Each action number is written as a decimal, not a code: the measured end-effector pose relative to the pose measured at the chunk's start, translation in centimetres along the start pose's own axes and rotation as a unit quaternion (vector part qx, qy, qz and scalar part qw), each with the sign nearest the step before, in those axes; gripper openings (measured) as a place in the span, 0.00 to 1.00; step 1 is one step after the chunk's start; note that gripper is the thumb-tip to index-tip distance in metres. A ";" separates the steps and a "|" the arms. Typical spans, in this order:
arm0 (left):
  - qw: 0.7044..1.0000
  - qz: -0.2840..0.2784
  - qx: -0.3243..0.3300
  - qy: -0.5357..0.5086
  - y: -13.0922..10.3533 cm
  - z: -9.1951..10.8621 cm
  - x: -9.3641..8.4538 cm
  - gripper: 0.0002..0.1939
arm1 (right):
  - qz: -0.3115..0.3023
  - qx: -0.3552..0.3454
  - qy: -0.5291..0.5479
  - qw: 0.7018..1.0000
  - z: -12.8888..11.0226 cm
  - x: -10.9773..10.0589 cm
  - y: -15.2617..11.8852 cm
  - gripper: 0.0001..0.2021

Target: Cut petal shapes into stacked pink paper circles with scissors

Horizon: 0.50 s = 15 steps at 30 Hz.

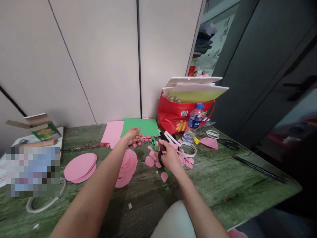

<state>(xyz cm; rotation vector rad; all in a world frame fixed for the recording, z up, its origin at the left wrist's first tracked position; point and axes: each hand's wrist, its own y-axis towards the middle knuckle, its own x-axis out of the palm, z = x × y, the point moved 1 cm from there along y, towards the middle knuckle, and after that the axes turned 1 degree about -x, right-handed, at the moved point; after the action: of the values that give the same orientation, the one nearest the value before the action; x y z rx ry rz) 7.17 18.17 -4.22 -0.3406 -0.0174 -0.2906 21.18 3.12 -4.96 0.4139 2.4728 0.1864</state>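
With the right hand (170, 157), gripping black-handled scissors (160, 159) beside pink paper pieces (149, 161); with the left hand (133, 134), loosely open, overlapping the green sheet (146, 126) in view.

Two hands (169, 158), one red bag (169, 115), one bottle (194, 123), one large green sheet (148, 125), one open box (47, 132)
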 end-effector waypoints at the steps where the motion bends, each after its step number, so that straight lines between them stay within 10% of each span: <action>1: 1.000 0.003 0.009 0.007 -0.2 0.1 -0.1 0.18 | -0.026 0.005 -0.072 0.997 0.2 0.2 0.0 0.12; 15: 0.983 0.033 0.115 0.137 -11.7 3.1 -0.3 0.14 | -0.063 0.059 -0.303 0.949 1.5 -0.1 0.2 0.15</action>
<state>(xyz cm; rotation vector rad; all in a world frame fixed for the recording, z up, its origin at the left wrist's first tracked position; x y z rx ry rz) 3.60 8.72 2.55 -0.0690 0.2304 -0.2650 22.20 3.38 -6.06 0.3038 1.8965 -0.1285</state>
